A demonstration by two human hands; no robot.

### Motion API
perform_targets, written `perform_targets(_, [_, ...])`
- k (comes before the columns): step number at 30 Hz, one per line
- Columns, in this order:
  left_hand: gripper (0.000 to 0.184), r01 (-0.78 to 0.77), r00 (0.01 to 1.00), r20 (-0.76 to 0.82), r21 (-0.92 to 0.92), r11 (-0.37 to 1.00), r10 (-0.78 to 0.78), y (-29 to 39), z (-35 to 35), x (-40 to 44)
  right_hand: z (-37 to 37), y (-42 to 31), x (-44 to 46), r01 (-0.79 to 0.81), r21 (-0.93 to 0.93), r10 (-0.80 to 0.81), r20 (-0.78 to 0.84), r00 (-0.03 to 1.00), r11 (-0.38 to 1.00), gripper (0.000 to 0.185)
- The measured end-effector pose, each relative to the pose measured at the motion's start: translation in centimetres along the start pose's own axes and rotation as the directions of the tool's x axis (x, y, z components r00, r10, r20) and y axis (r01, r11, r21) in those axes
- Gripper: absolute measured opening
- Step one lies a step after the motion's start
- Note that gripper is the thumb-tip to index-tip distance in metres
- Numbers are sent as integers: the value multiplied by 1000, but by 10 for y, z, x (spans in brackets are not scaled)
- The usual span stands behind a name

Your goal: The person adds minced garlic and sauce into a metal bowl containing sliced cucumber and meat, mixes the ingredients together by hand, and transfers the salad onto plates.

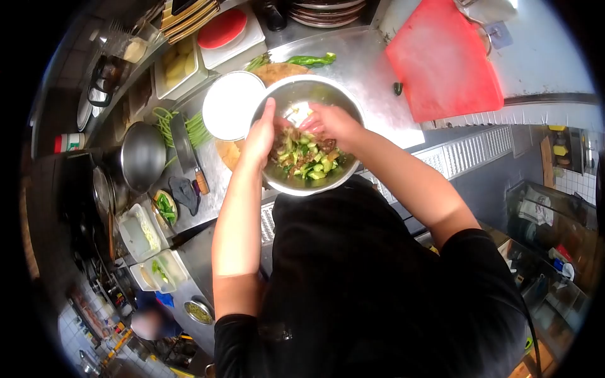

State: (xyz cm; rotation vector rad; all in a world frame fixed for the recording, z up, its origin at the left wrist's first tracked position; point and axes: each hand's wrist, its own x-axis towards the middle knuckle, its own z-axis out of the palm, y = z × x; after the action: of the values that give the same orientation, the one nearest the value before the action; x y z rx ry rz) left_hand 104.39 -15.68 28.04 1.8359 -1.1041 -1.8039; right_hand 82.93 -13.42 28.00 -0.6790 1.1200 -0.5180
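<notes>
A wide metal bowl [346, 101] with a pale rim sits close in front of my torso. Chopped green pieces that look like cucumber [318, 165] lie in it, mixed with brown bits. At the bowl's left rim is my left hand [261, 137], thumb extended over the inside; its other fingers are mostly hidden. My right hand [335, 126] reaches in over the right side, fingers bent into the brown and green mixture. What is between those fingertips is partly hidden. A round white container [233, 104] stands just left of the bowl, and green chillies [312, 60] lie behind it.
A cleaver [183, 148] lies by long green beans [165, 126]. Left of it is a dark metal bowl [142, 157]. A grey cloth [184, 194] lies nearby. A red cutting board [444, 69] stands back right. A person [151, 322] is at lower left.
</notes>
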Motion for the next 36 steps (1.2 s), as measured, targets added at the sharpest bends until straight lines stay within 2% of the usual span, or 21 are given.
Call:
perform_targets(1, [81, -47, 999, -1, 50, 998, 47, -7, -5, -2, 5, 1, -7, -37, 97, 47, -108, 993, 995, 55])
perform_targets(3, [79, 96, 991, -95, -38, 995, -99, 13, 25, -43, 16, 1, -26, -67, 294, 162, -311, 937, 954, 56])
perform_targets(5, [74, 171, 981, -62, -156, 973, -182, 15, 45, -51, 22, 1, -30, -113, 452, 228, -207, 951, 885, 53])
perform_targets(7, [71, 147, 989, 60, -413, 899, -134, -9, 52, -27, 21, 18, -6, -136, 507, 263, -188, 946, 851, 49])
perform_targets(8, [76, 162, 973, 226, -521, 838, -47, -15, 51, -22, 22, 18, 5, -189, 466, 311, -199, 929, 864, 41])
perform_targets(11, [84, 162, 963, 268, -610, 776, 9, -17, 45, -20, 26, 7, -6, -107, 528, 162, -60, 985, 842, 36])
perform_targets(12, [86, 188, 945, 327, -618, 763, 32, -14, 36, -23, 25, 0, -15, -69, 482, 113, -63, 992, 874, 41])
perform_targets(13, [87, 174, 971, 233, -551, 816, -49, -18, 28, -14, 24, -11, -28, -31, 373, 64, -76, 995, 927, 42])
perform_targets(15, [84, -55, 997, -75, -426, 903, 25, -2, 32, -29, 22, -28, -47, 50, 134, -39, -84, 996, 990, 46])
perform_targets(16, [81, -92, 992, -111, -397, 913, 52, -5, 32, -25, 13, -17, -29, 74, 33, -65, -217, 974, 997, 51])
perform_targets(18, [76, -171, 977, -176, -324, 931, 119, -13, 32, -5, 1, 21, 27, 35, 182, 26, -321, 947, 983, 50])
perform_targets(19, [76, -66, 979, -203, -334, 940, -4, -24, 39, 12, 1, 27, 44, 30, 255, 68, -368, 927, 966, 49])
perform_targets(21, [75, 12, 995, -77, -538, 843, -64, -28, 52, 23, 23, 13, 33, -77, 383, 171, -218, 961, 921, 45])
perform_targets(23, [80, 52, 996, 91, -559, 828, -1, -23, 48, 20, 36, -2, 18, -42, 481, 110, -116, 987, 876, 44])
perform_targets(26, [93, 146, 973, 229, -601, 786, -6, 5, 31, -21, 19, 4, 22, 92, 236, -46, -194, 980, 967, 43])
perform_targets(27, [91, 122, 964, 263, -545, 829, 31, 2, 17, -24, 18, -17, -12, 36, 235, -16, -86, 996, 971, 46])
perform_targets(29, [84, -76, 997, -49, -304, 950, 63, -6, 10, -31, 12, -22, -32, 53, -3, -53, -204, 978, 999, 48])
perform_targets(32, [85, 111, 972, -171, -280, 954, -163, 1, 36, -49, 22, -7, -37, -35, 205, 113, -385, 916, 978, 49])
perform_targets(33, [84, 216, 960, -94, -355, 910, -264, -16, 36, -28, 13, 31, 2, -26, 367, 139, -287, 948, 930, 48])
perform_targets(35, [81, 148, 987, 144, -620, 771, -73, -37, 43, -7, 28, 18, 1, -71, 533, 198, -184, 963, 843, 40])
perform_targets(36, [77, 138, 980, 197, -630, 765, -15, -40, 44, -6, 33, 7, -6, -103, 540, 217, -152, 964, 835, 38])
